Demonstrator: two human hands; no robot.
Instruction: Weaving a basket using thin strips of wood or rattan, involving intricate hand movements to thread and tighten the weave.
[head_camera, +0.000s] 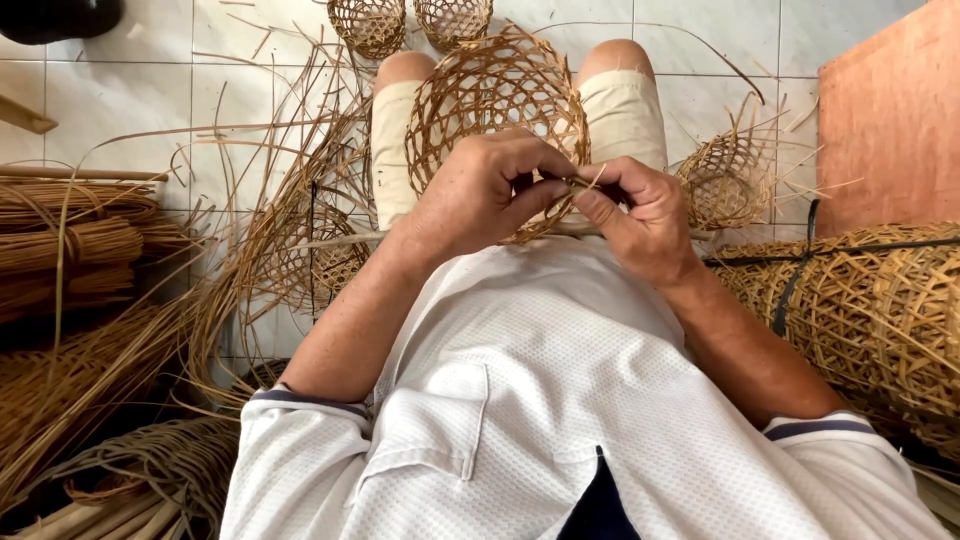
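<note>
A small open-weave rattan basket (490, 95) rests on my lap between my knees, its rim toward me. My left hand (478, 190) grips the basket's near rim, fingers curled over it. My right hand (640, 215) pinches a thin rattan strip (588, 180) at the rim, right next to my left fingers. The two hands touch at the basket's edge. Part of the rim is hidden behind my hands.
Bundles of rattan strips (70, 240) lie at the left, with loose strands (270, 200) fanning over the tiled floor. Two small baskets (410, 22) sit beyond my knees, another unfinished one (728, 180) at my right. Stacked woven baskets (870, 310) and a wooden board (890, 110) stand right.
</note>
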